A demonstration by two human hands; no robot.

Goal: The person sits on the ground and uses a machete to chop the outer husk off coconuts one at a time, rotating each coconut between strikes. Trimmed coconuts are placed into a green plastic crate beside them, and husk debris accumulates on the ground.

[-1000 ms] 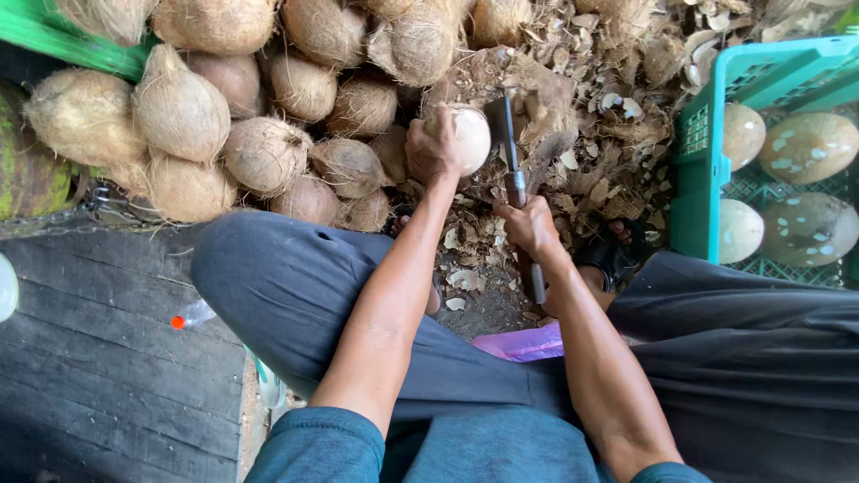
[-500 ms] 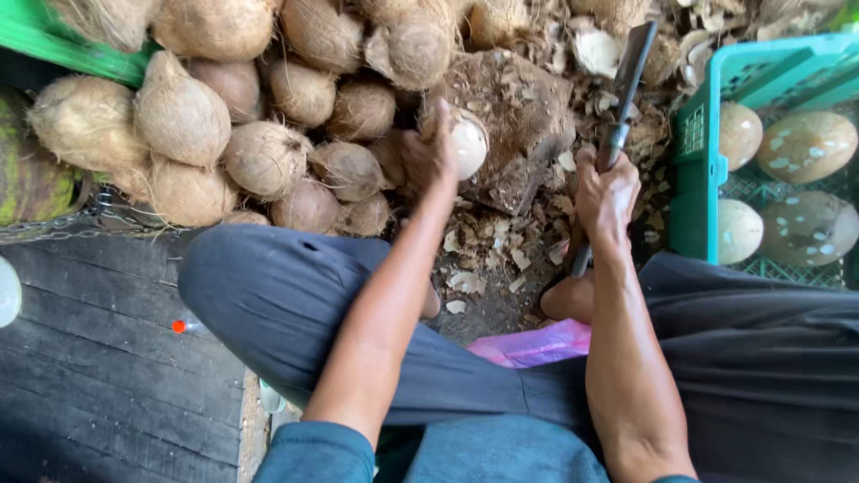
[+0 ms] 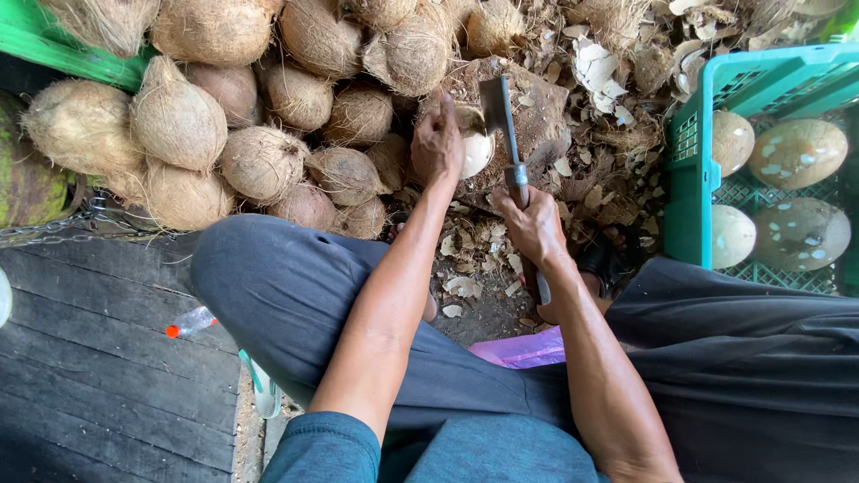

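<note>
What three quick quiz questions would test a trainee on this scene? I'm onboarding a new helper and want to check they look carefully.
1. True or false: the left hand steadies the coconut on the block.
2. Which hand grips the cleaver?
3. The peeled coconuts lie in: A) green crate B) sack C) bucket.

Key: 1 true; 2 the right hand; 3 A.

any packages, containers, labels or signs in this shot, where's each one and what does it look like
No signs, screens or readable labels show.
Crate: right edge, teal lattice plastic, holding pale peeled coconuts.
Green crate: top left corner, only a rim shows.
Plastic bottle: lying on dark planks, lower left, clear with orange cap.
Purple bag: between the knees, crumpled.
</note>
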